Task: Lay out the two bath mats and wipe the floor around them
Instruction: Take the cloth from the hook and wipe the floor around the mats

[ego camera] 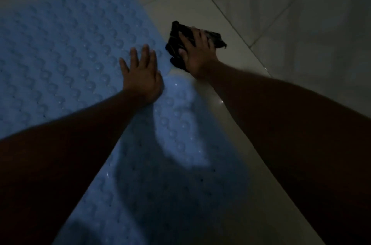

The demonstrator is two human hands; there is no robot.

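Note:
Two light blue bath mats with raised bumps lie flat on the pale tiled floor (230,29). The far mat (66,49) fills the upper left; the near mat (176,174) runs down the middle, its top edge meeting the far one. My left hand (142,76) rests flat with straight fingers on the far mat's right corner. To the right of the mats, my right hand (197,53) presses a dark cloth (178,41) flat onto the floor tile, fingers spread over it.
The room is dim, with shadows of my arms across the near mat. Tile joints run diagonally across the floor at the upper right. A darker area at the far right is too dim to make out.

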